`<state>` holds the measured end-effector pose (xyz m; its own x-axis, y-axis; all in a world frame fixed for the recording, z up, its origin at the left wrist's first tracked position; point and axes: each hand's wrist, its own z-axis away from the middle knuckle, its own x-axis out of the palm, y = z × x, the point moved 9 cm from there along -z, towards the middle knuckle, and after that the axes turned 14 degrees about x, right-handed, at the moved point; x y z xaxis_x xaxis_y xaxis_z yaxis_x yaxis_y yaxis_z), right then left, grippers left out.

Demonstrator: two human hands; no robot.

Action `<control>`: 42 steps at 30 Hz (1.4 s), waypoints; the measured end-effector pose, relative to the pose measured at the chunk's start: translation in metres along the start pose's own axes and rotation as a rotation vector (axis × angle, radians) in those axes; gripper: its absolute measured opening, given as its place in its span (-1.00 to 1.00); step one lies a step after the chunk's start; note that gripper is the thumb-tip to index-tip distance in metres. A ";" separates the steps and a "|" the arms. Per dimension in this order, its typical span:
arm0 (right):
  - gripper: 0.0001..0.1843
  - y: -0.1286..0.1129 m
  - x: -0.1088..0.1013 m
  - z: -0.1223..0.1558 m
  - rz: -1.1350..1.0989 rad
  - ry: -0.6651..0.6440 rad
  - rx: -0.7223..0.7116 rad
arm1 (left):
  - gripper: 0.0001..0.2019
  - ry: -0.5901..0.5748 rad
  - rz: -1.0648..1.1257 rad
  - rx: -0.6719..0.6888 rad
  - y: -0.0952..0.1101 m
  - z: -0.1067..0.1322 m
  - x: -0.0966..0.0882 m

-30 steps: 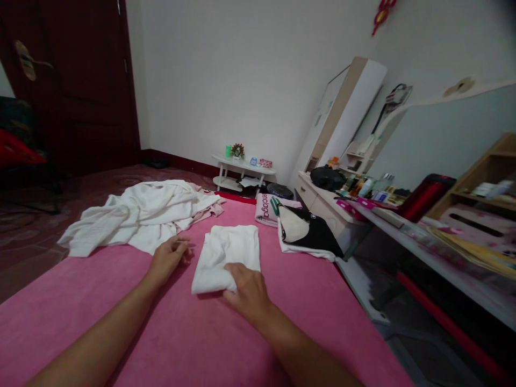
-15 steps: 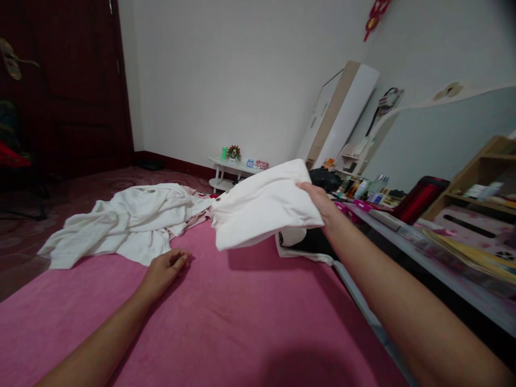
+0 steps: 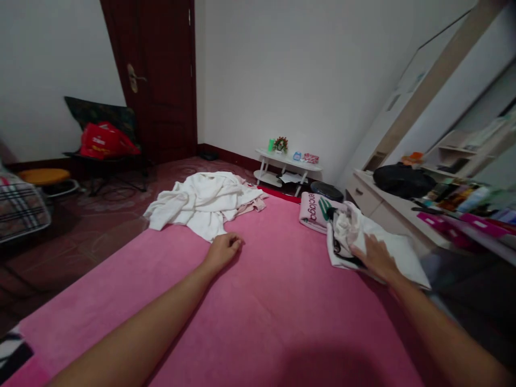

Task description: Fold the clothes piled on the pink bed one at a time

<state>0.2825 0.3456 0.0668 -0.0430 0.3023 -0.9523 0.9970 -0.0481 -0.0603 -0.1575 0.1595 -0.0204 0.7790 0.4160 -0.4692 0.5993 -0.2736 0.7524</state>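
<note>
My right hand (image 3: 373, 257) lies flat, fingers stretched out, on a folded white garment (image 3: 403, 252). That garment rests on top of a small stack of folded clothes (image 3: 338, 252) at the right edge of the pink bed cover (image 3: 262, 306). A folded pink garment with lettering (image 3: 312, 210) sits just behind the stack. My left hand (image 3: 223, 250) rests on the bed cover with its fingers curled in, holding nothing. It is just in front of a loose pile of white clothes (image 3: 205, 201) at the far end of the bed.
A low white table (image 3: 288, 164) with small items stands against the far wall. At the right is a dresser (image 3: 363, 191) with a black bag (image 3: 403, 181) and bottles. A dark door (image 3: 161, 80), a chair with a red bag (image 3: 102, 141) and an orange stool (image 3: 44, 176) are at the left.
My right hand carried the folded white garment from the middle of the bed to the right and laid it on the stack. The view has swung left. My left hand stayed put.
</note>
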 end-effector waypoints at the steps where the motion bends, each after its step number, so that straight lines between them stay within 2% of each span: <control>1: -0.19 -0.007 0.014 0.009 0.042 0.015 0.001 | -0.76 -0.001 -0.006 -0.002 0.000 0.000 0.000; 4: -0.14 -0.019 0.031 0.025 0.124 0.009 0.046 | -0.77 -0.012 -0.016 -0.003 0.002 0.003 0.000; 7: -0.12 -0.038 0.024 0.040 0.127 -0.055 0.015 | -0.78 -0.039 -0.015 0.001 0.008 0.008 0.000; 10: -0.22 -0.094 0.009 0.086 0.009 -0.022 -0.224 | -0.80 -0.071 -0.020 -0.012 0.015 0.015 -0.001; 13: -0.29 -0.161 0.019 0.159 -0.134 -0.104 -0.432 | -0.81 -0.089 -0.056 -0.067 0.020 0.018 -0.006; 16: -0.40 -0.212 0.034 0.216 -0.175 -0.185 -0.513 | -0.82 -0.057 -0.123 -0.180 0.022 0.017 -0.013; 18: -0.42 -0.231 0.037 0.233 -0.190 -0.179 -0.540 | -0.81 0.001 -0.173 -0.279 0.024 0.019 -0.017; 22: -0.36 -0.240 0.042 0.231 -0.276 -0.141 -0.611 | -0.71 0.162 -0.244 -0.439 0.034 0.032 -0.016; 28: -0.28 -0.234 0.051 0.220 -0.466 -0.157 -0.731 | -0.69 0.232 -0.222 -0.391 0.051 0.040 0.002; 31: -0.31 -0.231 0.049 0.219 -0.539 -0.211 -0.722 | -0.68 0.216 -0.191 -0.363 0.059 0.037 0.001; 33: -0.34 -0.228 0.044 0.219 -0.586 -0.244 -0.704 | -0.68 0.153 -0.139 -0.299 0.070 0.036 0.001; 35: -0.39 -0.227 0.039 0.221 -0.628 -0.276 -0.694 | -0.69 0.059 -0.066 -0.202 0.085 0.046 -0.004; 37: -0.44 -0.228 0.035 0.226 -0.654 -0.313 -0.691 | -0.71 -0.030 -0.007 -0.110 0.100 0.074 -0.021; 39: -0.47 -0.231 0.032 0.230 -0.660 -0.339 -0.676 | -0.76 -0.112 0.011 -0.034 0.111 0.118 -0.055; 41: -0.48 -0.233 0.030 0.231 -0.658 -0.337 -0.658 | -0.73 -0.329 -0.072 0.068 0.121 0.170 -0.091; 42: -0.48 -0.232 0.029 0.231 -0.658 -0.330 -0.658 | -0.73 -0.459 -0.143 0.068 0.121 0.196 -0.111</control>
<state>0.0350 0.1451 -0.0159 -0.5178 -0.2069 -0.8301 0.6003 0.6034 -0.5249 -0.1354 -0.0900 0.0318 0.6799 0.0320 -0.7326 0.7049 -0.3039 0.6409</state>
